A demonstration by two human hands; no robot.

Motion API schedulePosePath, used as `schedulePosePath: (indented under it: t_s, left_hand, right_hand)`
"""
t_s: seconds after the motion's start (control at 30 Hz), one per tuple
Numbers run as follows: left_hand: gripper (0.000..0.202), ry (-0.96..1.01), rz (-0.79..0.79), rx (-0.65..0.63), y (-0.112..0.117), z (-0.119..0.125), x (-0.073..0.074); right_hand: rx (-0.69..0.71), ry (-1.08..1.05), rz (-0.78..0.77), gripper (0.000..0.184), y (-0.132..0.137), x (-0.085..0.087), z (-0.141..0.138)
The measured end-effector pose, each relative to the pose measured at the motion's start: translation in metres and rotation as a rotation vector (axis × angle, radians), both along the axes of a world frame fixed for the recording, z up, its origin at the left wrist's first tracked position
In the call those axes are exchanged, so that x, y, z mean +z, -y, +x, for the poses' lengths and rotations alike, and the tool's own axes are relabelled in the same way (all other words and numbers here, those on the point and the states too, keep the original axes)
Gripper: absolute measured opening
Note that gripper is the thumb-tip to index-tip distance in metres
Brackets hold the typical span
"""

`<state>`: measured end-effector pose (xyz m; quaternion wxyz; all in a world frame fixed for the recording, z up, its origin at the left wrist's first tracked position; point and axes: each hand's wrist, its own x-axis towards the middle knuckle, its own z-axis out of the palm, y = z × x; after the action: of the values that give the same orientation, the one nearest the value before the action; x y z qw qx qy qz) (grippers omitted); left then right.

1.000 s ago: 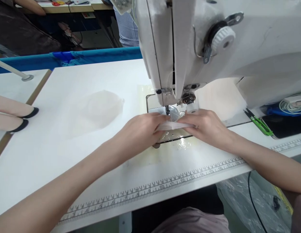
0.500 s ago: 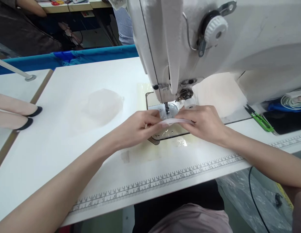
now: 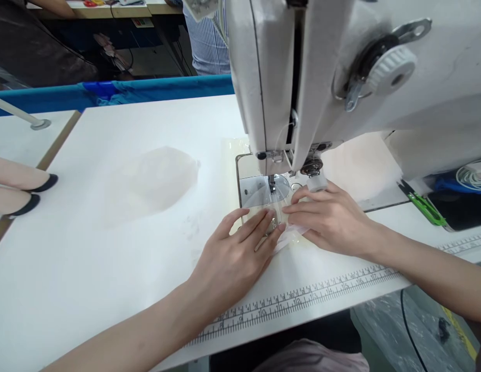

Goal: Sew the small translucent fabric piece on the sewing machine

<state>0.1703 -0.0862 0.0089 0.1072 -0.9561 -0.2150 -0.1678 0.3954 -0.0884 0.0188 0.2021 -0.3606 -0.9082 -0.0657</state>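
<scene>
While the sheer fabric (image 3: pixel 290 238), no longer raised, is lying at the presser foot (image 3: pixel 272 183), seemingly positioned, the left hand (image 3: pixel 238 253) is pressing it open-fingered; the right hand (image 3: pixel 333 217) is touching, grip unclear

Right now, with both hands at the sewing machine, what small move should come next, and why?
Probably ease the sheer fabric forward under the presser foot: its far edge appears to reach there, and the left hand and right hand are both on it.
</scene>
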Motion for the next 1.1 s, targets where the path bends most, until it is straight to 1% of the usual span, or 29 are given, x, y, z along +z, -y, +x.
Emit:
schedulePosePath:
  t_s: [0.2,0.43,0.53,0.7,0.87,1.0,1.1]
  left_hand:
    - [0.027,0.006,-0.003,0.014,-0.002,0.000,-0.003]
    - [0.028,0.034,-0.018,0.038,-0.012,0.003,-0.002]
    - [0.028,0.042,-0.019,0.036,-0.017,0.004,-0.003]
    - [0.028,0.060,0.009,0.051,-0.027,0.006,-0.008]
    - [0.028,0.071,0.022,0.080,-0.036,0.007,-0.011]
    - [0.030,0.084,-0.006,0.092,-0.041,0.009,-0.011]
    - [0.031,0.120,-0.051,0.098,-0.041,0.008,-0.011]
  right_hand:
    - [-0.011,-0.011,0.034,0.021,-0.002,-0.003,0.000]
    - [-0.023,-0.066,0.097,0.021,-0.009,-0.010,0.000]
    - [-0.033,-0.054,0.106,0.019,-0.013,-0.012,0.001]
    - [-0.056,-0.036,0.153,0.019,-0.020,-0.016,0.002]
    - [-0.122,0.013,0.180,0.018,-0.028,-0.023,0.003]
    - [-0.165,0.030,0.191,0.018,-0.030,-0.025,0.003]
    - [-0.153,0.044,0.214,0.019,-0.026,-0.022,0.002]
